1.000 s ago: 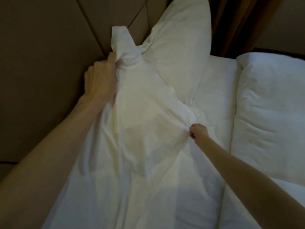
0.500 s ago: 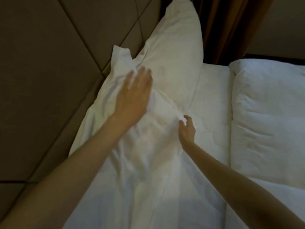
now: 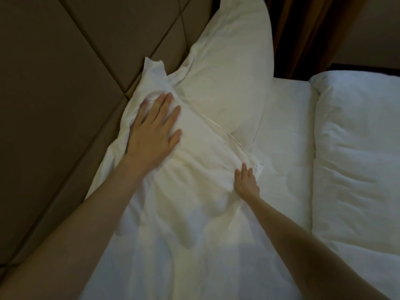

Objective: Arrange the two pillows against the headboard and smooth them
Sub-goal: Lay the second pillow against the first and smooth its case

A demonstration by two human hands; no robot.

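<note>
While left hand (image 3: 152, 128) lies flat, fingers spread, on near pillow (image 3: 194, 169) | right hand (image 3: 246, 182) open-palmed at its bed-side edge | pillow's long axis runs along headboard (image 3: 65, 83) | far pillow (image 3: 233, 68) lies beyond, left hand nearer.

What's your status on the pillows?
Left hand flat, open on near pillow. Right hand open at its edge. Far pillow against headboard. Nothing in the way.
</note>
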